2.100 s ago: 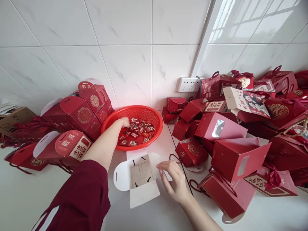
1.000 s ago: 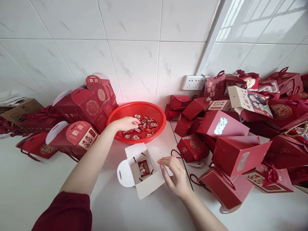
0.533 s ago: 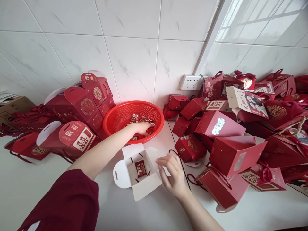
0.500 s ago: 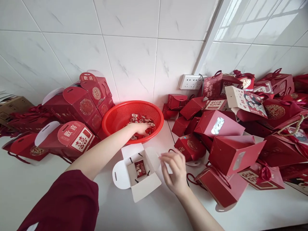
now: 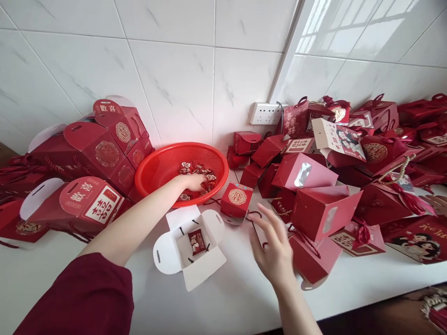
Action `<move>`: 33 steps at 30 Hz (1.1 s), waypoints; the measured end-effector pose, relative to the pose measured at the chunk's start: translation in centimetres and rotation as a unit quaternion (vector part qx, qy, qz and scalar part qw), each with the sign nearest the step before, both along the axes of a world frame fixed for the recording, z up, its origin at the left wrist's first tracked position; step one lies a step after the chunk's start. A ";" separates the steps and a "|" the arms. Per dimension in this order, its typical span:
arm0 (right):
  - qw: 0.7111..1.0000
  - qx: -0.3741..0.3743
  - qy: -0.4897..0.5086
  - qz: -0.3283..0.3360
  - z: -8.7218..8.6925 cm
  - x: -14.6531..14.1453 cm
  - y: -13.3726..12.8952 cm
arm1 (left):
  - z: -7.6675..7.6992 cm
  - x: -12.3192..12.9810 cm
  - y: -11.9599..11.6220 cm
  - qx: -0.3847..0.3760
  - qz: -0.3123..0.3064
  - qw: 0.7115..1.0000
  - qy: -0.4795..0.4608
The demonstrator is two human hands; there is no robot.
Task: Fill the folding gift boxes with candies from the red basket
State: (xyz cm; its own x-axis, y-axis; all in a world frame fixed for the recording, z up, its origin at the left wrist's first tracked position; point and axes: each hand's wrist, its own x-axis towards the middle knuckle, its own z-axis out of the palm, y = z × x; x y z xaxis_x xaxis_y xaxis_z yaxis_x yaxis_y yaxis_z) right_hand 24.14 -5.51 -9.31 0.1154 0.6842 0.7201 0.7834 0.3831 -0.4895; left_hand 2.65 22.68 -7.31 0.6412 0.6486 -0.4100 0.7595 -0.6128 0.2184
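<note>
My left hand [image 5: 195, 181] reaches into a red plastic basket [image 5: 146, 179], its fingers stretched out over small wrapped candies [image 5: 197, 168]; the fingertips are partly hidden. In front of the basket an unfolded white-lined gift box [image 5: 206, 274] stands with its flaps spread. One dark red wrapped candy [image 5: 197, 242] lies on its bottom, where black cord ends poke through. My right hand [image 5: 272, 246] hovers right of this box, fingers apart and holding nothing I can see. Close to its fingertips is a small red gift box [image 5: 236, 199] with a gold emblem and a dark cord.
Closed red gift boxes [image 5: 87, 146] are stacked on the left. A large heap of red boxes [image 5: 303, 170] covers the right side. Behind are a tiled wall [image 5: 171, 83] and a power strip [image 5: 267, 113]. Another person's hand [image 5: 436, 203] shows at the right edge.
The view has shifted right. My right hand has moved rightward from the open box with its fingers spreading. The small red box now stands nearer the basket, turned. My left hand stays in the basket.
</note>
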 end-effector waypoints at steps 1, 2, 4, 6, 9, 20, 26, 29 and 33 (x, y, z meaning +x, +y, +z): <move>0.996 0.046 -0.012 -0.072 -0.2 1.0 -1.5 | -0.1 -0.1 0.1 -0.001 0.000 1.000 -0.005; 0.985 0.085 0.001 -0.153 -0.6 2.1 -2.9 | -0.1 -0.2 0.1 -0.002 0.001 1.000 -0.009; 0.941 0.104 0.082 -0.311 -2.2 4.0 -5.2 | -0.2 -0.3 0.2 -0.004 0.004 1.000 -0.019; 0.920 0.016 0.153 -0.359 -4.3 4.7 -6.4 | -0.3 -0.4 0.2 -0.004 0.007 1.000 -0.026; 0.939 -0.116 0.234 -0.223 -7.1 3.0 -6.2 | -0.3 -0.3 0.1 -0.003 0.013 0.999 -0.031; 0.934 -0.291 -0.018 -0.207 -6.1 3.2 2.7 | 0.2 -0.1 -1.1 0.029 0.034 0.999 -0.013; 0.968 -0.189 -0.105 -0.125 -2.0 2.3 -1.9 | -0.3 0.1 -1.2 0.028 0.050 0.998 0.017; 0.986 -0.075 -0.013 -0.146 -0.2 1.8 -4.0 | -0.2 0.0 -0.8 0.030 0.072 0.997 0.009; 0.997 -0.072 0.015 0.012 0.0 0.9 -4.0 | 1.5 -1.0 -0.3 0.008 0.102 0.994 -0.043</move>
